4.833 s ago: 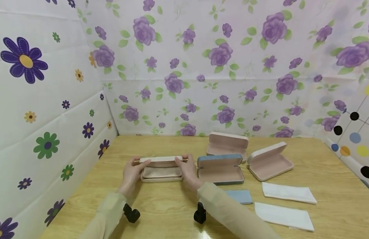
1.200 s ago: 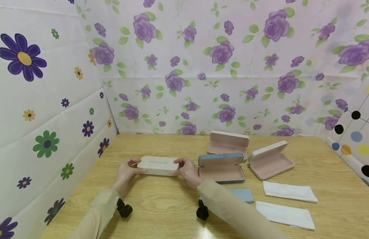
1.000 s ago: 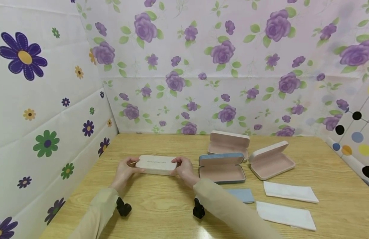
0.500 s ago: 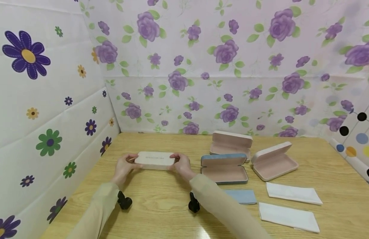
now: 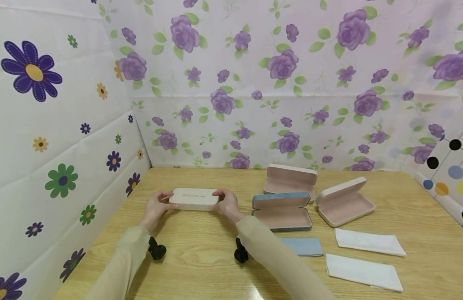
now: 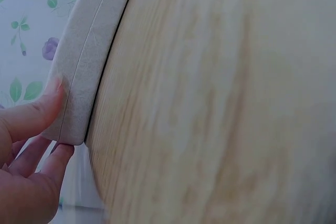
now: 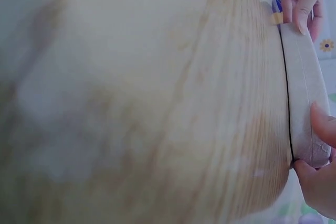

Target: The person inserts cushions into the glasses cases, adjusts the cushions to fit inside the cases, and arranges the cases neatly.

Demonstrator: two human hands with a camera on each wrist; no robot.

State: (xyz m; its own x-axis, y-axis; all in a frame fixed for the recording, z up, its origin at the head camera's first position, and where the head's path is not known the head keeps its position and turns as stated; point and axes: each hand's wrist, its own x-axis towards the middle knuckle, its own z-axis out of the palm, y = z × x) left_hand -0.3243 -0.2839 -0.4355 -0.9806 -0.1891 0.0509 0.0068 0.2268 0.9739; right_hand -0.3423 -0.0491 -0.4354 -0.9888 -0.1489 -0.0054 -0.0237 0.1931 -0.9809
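1. **Foreground.** The right sleeve [image 5: 276,258] overlaps the blue cloth [image 5: 306,246] in the head view; contact cannot be told. Risk: an outward swing of the arm could drag the cloth. The front white cloth [image 5: 364,271] and rear white cloth [image 5: 370,241] lie farther right.
2. **Closed case.** The closed white case [image 5: 193,200] appears to rest on the table [image 5: 201,258], lid down. Risks: uneven pull between the ends could skew it; upward pressure at the seam could pop the lid.
3. **Position and grip.** The case lies between the hands, lengthwise. The left hand [image 5: 155,208] grips its left end, thumb on the front face; the right hand [image 5: 228,205] pinches its right end.
4. **Adjacent case.** The open blue case [image 5: 281,217] stands just right of the right hand. Risk: a rightward slide could strike it.
5. **Rear.** The angled white case [image 5: 345,209] and back white case [image 5: 291,177] stand open beyond.
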